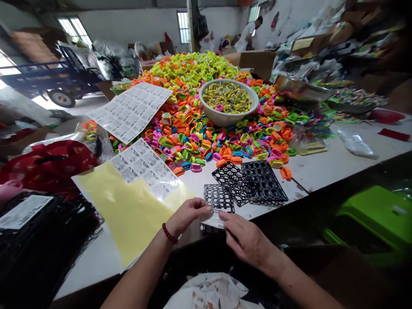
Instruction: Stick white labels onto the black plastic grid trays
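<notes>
At the table's front edge, my left hand has thumb and fingers pinched on a small white printed label, which lies along the near edge of a black plastic grid frame. My right hand reaches in from the other side. Its index fingertip touches the label, while the thumb stays apart below. Just beyond are more overlapping black grid frames. Left of my hands lies a yellow backing sheet with printed white stickers on its upper part.
Another sticker sheet rests against a large heap of colourful plastic pieces. A white bowl of yellow pieces sits in the heap. Dark frames are stacked at left. A green stool stands at right. A person is far back.
</notes>
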`<control>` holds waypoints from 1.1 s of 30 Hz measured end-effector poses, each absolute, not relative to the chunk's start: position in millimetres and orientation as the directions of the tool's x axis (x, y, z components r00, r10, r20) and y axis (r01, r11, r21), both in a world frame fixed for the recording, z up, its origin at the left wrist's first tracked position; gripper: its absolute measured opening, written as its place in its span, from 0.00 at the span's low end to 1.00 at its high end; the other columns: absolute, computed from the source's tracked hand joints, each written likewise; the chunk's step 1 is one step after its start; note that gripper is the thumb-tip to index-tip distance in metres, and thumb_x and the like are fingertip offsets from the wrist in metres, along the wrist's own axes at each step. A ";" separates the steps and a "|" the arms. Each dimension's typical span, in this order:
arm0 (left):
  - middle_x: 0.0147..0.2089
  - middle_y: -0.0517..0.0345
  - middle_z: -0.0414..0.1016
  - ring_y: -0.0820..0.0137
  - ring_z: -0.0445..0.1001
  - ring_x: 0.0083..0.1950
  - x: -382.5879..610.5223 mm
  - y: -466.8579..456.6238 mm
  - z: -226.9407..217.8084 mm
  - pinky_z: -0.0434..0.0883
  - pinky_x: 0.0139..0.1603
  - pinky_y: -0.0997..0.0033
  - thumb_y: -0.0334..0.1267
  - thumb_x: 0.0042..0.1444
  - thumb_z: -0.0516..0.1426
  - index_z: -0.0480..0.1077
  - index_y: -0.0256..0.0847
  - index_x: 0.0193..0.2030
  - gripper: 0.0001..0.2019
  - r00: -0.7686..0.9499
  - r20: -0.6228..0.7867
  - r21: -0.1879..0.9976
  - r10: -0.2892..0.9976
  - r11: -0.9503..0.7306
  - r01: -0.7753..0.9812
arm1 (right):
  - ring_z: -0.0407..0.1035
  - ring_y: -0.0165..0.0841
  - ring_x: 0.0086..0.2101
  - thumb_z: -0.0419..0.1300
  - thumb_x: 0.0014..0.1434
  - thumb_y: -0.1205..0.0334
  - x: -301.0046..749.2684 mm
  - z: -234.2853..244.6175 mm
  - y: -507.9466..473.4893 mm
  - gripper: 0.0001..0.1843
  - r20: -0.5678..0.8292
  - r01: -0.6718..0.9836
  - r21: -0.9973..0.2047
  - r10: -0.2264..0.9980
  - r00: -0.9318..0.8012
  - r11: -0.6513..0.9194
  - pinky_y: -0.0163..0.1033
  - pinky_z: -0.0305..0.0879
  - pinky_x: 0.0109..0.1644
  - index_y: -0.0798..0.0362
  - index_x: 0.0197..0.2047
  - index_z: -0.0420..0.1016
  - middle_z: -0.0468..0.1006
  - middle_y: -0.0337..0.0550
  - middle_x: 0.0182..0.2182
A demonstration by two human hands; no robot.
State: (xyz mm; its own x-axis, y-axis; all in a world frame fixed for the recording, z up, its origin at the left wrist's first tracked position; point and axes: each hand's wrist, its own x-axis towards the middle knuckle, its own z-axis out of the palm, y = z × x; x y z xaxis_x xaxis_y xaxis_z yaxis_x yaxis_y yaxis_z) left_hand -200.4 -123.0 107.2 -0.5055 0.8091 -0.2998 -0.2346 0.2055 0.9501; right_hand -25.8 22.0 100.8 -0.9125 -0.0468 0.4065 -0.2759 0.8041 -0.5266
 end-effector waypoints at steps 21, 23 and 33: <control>0.26 0.59 0.75 0.76 0.68 0.26 -151.7 -94.4 76.0 0.65 0.29 0.77 0.44 0.38 0.71 0.78 0.35 0.34 0.18 -0.809 -0.410 0.827 0.422 -0.202 -0.525 | 0.71 0.34 0.32 0.69 0.46 0.38 -93.6 65.5 46.1 0.31 -0.166 0.046 -0.979 0.651 -0.740 -0.197 0.38 0.69 0.37 0.53 0.44 0.70 0.76 0.41 0.31; 0.29 0.57 0.77 0.75 0.69 0.27 -149.5 -94.2 69.9 0.66 0.29 0.75 0.46 0.39 0.70 0.78 0.35 0.38 0.20 -0.814 -0.411 0.838 0.410 -0.182 -0.515 | 0.71 0.34 0.33 0.70 0.46 0.39 -95.9 66.1 46.9 0.32 -0.132 0.041 -0.987 0.650 -0.749 -0.153 0.39 0.69 0.39 0.54 0.46 0.70 0.76 0.41 0.33; 0.21 0.65 0.66 0.80 0.57 0.21 -143.7 -94.4 68.2 0.54 0.23 0.77 0.52 0.45 0.66 0.76 0.34 0.38 0.22 -0.793 -0.413 0.868 0.449 -0.071 -0.492 | 0.72 0.37 0.33 0.59 0.58 0.49 -106.1 64.7 54.4 0.15 0.070 0.140 -0.954 0.650 -0.757 0.265 0.41 0.68 0.40 0.53 0.37 0.77 0.79 0.43 0.32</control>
